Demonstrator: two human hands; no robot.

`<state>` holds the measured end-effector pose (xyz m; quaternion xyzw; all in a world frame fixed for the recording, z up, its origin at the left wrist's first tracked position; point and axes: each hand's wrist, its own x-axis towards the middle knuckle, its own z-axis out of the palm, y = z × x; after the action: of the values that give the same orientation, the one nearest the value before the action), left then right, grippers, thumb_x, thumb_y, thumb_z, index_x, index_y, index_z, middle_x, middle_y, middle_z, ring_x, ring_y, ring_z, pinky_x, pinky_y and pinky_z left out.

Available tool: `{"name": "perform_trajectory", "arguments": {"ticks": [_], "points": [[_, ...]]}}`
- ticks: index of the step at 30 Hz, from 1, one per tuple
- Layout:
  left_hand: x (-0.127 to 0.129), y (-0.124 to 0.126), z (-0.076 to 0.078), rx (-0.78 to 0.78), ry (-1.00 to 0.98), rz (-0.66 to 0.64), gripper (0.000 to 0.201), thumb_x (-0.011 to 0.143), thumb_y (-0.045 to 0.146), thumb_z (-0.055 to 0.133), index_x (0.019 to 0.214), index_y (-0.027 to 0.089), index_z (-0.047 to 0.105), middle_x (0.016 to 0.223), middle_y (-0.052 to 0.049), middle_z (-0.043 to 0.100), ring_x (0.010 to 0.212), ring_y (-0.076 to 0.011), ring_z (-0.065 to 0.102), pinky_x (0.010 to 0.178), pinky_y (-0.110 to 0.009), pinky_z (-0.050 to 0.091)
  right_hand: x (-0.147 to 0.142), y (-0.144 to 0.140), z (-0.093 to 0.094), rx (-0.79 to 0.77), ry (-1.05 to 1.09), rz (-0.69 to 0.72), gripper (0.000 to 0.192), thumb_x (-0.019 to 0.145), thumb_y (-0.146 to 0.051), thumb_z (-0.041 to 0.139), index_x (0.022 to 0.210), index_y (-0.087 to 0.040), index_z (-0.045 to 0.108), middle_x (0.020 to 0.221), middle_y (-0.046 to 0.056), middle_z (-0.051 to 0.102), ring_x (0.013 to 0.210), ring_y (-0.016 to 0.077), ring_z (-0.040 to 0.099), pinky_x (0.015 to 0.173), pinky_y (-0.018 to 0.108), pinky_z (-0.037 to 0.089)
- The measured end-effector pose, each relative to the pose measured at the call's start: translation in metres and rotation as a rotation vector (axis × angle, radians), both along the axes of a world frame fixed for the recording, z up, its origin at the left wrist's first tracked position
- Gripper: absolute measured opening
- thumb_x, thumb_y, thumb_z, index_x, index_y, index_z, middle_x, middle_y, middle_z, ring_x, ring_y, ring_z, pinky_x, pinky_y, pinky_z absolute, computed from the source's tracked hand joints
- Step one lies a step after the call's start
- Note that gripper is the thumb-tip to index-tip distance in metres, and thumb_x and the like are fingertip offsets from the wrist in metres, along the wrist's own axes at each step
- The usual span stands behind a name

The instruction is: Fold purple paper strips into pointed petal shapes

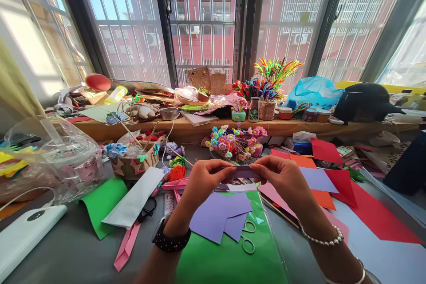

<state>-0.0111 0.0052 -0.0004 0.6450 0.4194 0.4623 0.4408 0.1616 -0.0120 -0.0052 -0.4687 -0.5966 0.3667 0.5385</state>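
Between both hands a narrow folded strip of purple paper (244, 168) is held level above the desk. My left hand (209, 176) pinches its left end between thumb and fingers. At the other end, the thumb and fingers of my right hand (279, 176) are closed on it. Below lie purple paper sheets (209, 217), overlapping on a green sheet (199, 266). A pair of scissors (248, 245) pokes out from under the purple paper, its handles showing and its blades hidden.
Red paper (382, 213), orange paper and pink paper spread to the right. At left are a white folded paper (136, 199), a green paper (103, 208) and a white power bank (29, 239). Crocheted flowers (229, 140) stand behind the hands, before a cluttered windowsill (193, 129).
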Motion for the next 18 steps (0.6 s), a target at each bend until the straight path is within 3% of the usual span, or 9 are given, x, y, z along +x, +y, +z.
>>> {"name": "perform_trajectory", "arguments": {"ticks": [6, 13, 18], "points": [[0.0005, -0.0012, 0.0014, -0.056, -0.062, -0.058, 0.010, 0.067, 0.024, 0.061, 0.067, 0.017, 0.069, 0.052, 0.000, 0.065, 0.048, -0.0147, 0.062, 0.048, -0.020, 0.048, 0.0018, -0.0023, 0.0022, 0.028, -0.050, -0.003, 0.016, 0.071, -0.031, 0.059, 0.068, -0.015, 0.061, 0.053, -0.002, 0.059, 0.048, 0.0110, 0.056, 0.047, 0.020, 0.044], [0.0007, -0.0009, 0.0008, -0.032, -0.123, 0.079, 0.008, 0.061, 0.024, 0.067, 0.064, 0.017, 0.069, 0.055, 0.001, 0.065, 0.051, -0.0150, 0.063, 0.046, -0.018, 0.046, 0.0000, -0.0037, 0.0029, 0.088, -0.099, -0.070, 0.020, 0.072, -0.035, 0.057, 0.066, -0.016, 0.060, 0.054, -0.001, 0.059, 0.048, 0.0129, 0.057, 0.046, 0.021, 0.044], [0.0007, -0.0019, 0.0004, -0.014, -0.142, 0.047, 0.012, 0.067, 0.028, 0.062, 0.068, 0.017, 0.068, 0.060, 0.001, 0.066, 0.054, -0.0169, 0.064, 0.049, -0.020, 0.048, 0.0006, -0.0055, 0.0050, 0.118, -0.115, -0.092, 0.021, 0.074, -0.035, 0.054, 0.068, -0.016, 0.060, 0.052, -0.001, 0.059, 0.048, 0.0133, 0.057, 0.047, 0.022, 0.044]]}}
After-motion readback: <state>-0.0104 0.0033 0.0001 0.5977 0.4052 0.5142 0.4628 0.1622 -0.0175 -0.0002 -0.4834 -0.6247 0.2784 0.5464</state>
